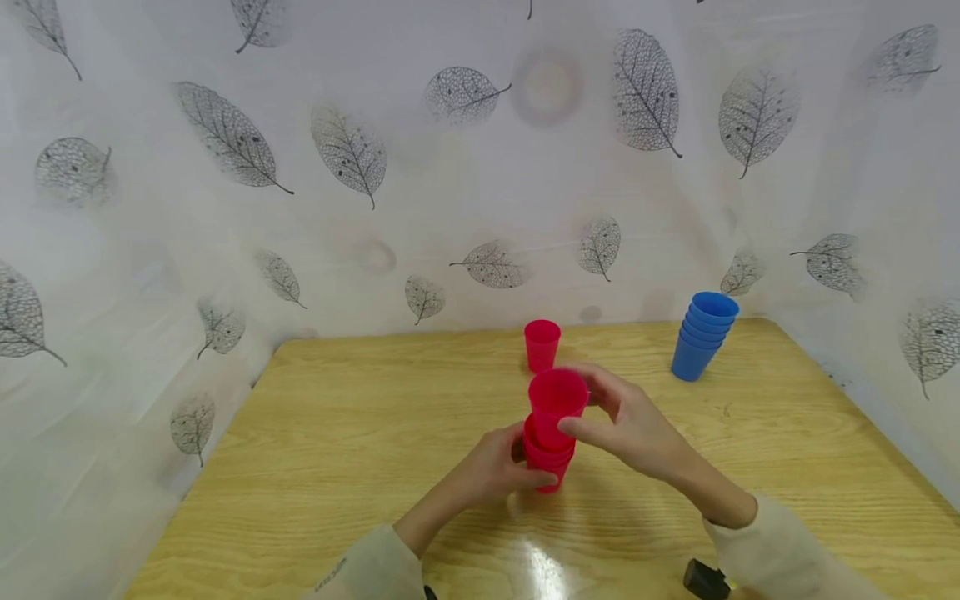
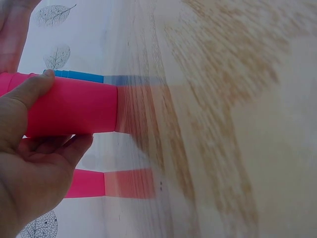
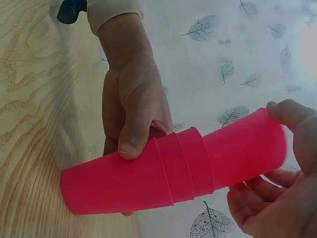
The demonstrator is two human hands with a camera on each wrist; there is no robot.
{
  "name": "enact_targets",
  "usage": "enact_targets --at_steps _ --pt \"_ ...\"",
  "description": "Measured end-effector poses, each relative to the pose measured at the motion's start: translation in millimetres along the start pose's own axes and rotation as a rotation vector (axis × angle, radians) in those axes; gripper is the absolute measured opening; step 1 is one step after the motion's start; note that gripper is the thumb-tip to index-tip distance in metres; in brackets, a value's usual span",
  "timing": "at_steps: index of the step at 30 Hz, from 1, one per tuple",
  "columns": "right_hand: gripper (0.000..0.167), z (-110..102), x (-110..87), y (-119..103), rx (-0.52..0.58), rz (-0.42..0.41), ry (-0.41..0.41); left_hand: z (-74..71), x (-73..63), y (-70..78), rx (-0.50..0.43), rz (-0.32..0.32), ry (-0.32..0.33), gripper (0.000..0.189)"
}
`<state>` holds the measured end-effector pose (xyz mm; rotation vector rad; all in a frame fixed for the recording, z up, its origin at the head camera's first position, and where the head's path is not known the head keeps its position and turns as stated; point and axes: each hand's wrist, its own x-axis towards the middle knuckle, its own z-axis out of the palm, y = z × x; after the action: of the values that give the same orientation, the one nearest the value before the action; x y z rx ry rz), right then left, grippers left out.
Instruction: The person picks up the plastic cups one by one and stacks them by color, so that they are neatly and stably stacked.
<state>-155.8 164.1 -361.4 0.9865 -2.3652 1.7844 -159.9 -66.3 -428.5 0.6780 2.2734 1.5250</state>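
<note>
My left hand (image 1: 491, 467) grips a short stack of nested red cups (image 1: 551, 460) standing on the table, its thumb on the near side. Above it, my right hand (image 1: 633, 429) holds another red cup (image 1: 558, 404) by its upper part, between thumb and fingers. In the right wrist view the lower end of this upper cup (image 3: 242, 148) sits inside the stack's mouth, slightly tilted, with much of its wall showing above the rims. Just behind the hands stands a separate red cup (image 1: 542, 346), upright.
A leaning-looking stack of several blue cups (image 1: 697, 342) stands toward the back right of the wooden table (image 1: 337, 400). Pale sheeting with leaf prints (image 1: 480, 183) rises behind the table and along both sides. A small dark object (image 1: 705, 579) is by the right sleeve.
</note>
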Motion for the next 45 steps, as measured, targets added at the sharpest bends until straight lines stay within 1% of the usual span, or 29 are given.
enact_targets --at_steps 5,9,14,20,26,32,38,45 --pt "0.050 -2 -1.0 0 -0.019 0.009 0.038 0.6 0.9 -0.6 0.006 -0.021 0.010 0.047" --pt "0.049 -4 -1.3 4 -0.017 0.023 0.048 1.3 0.6 -1.0 0.010 -0.023 0.016 0.048" --pt "0.045 -8 -1.7 13 -0.026 0.051 0.072 1.3 0.9 -1.9 0.004 -0.012 0.015 0.050" --pt "0.044 -16 0.2 23 -0.066 0.104 0.109 1.7 2.7 -2.4 0.003 -0.026 0.016 0.051" --pt "0.047 -26 3.3 35 -0.104 0.160 0.129 2.1 3.1 -2.4 0.003 -0.027 0.021 0.049" --pt "0.052 -33 5.5 49 -0.143 0.187 0.139 2.7 3.6 -3.4 0.015 -0.024 0.024 0.050" --pt "0.055 -39 8.9 66 -0.172 0.215 0.167 2.4 2.9 -3.5 0.005 -0.028 0.021 0.051" --pt "0.065 -47 14.8 82 -0.188 0.246 0.167 2.1 2.4 -2.6 0.013 -0.028 0.022 0.052"
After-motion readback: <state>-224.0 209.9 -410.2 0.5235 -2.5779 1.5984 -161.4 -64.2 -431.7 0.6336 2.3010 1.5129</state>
